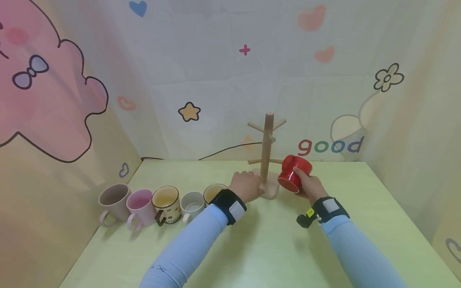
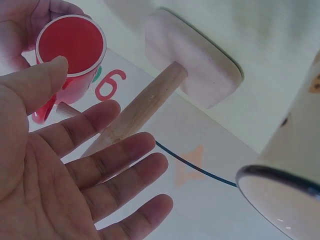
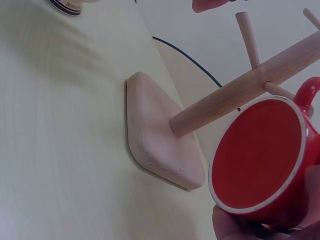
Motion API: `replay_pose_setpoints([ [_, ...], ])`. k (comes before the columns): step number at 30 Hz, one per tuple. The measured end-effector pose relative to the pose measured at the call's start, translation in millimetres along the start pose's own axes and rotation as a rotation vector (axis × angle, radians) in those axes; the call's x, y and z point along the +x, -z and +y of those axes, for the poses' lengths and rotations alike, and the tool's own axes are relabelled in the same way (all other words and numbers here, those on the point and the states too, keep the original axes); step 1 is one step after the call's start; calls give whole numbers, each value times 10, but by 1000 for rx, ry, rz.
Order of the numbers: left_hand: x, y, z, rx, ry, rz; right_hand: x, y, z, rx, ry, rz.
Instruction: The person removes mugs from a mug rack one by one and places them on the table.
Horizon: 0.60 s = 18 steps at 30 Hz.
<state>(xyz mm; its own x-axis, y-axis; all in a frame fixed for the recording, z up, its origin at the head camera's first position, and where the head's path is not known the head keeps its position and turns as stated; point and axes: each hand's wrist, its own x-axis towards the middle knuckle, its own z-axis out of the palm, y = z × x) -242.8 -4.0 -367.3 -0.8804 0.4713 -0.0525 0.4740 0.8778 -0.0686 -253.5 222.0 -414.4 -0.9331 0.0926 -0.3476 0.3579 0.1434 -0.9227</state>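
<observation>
A red mug (image 1: 299, 168) is held tilted in my right hand (image 1: 312, 187), its thumb along the side. The mug's handle (image 3: 308, 95) is right at the end of a lower peg (image 3: 278, 90) of the wooden mug tree (image 1: 266, 152). In the right wrist view the mug's round red underside with a pale ring faces the camera. My left hand (image 1: 246, 186) is beside the tree's base (image 2: 195, 55) and post, holding nothing. Its fingers (image 2: 125, 195) are extended and spread in the left wrist view.
To the left on the table (image 1: 273, 256) stand a brown mug (image 1: 117, 200), a pink mug (image 1: 142, 206), a patterned yellow mug (image 1: 169, 204), a white mug (image 1: 192, 202) and a dark-rimmed mug (image 1: 212, 190), partly hidden by my left hand. A printed curtain (image 1: 216, 80) hangs behind.
</observation>
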Motion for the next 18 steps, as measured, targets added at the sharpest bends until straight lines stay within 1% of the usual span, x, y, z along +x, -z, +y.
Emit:
replay_pose_setpoints([
  [5, -1, 18, 14, -36, 10, 12, -69, -10, -13, -3, 25, 36],
  [11, 35, 19, 41, -113, 11, 28, -134, -25, -17, -17, 66, 96],
  [15, 44, 54, 67, -114, 6, 31, -178, -37, -9, -12, 77, 135],
  [18, 35, 93, 80, -121, 16, 24, -204, -38, 6, -13, 89, 157],
])
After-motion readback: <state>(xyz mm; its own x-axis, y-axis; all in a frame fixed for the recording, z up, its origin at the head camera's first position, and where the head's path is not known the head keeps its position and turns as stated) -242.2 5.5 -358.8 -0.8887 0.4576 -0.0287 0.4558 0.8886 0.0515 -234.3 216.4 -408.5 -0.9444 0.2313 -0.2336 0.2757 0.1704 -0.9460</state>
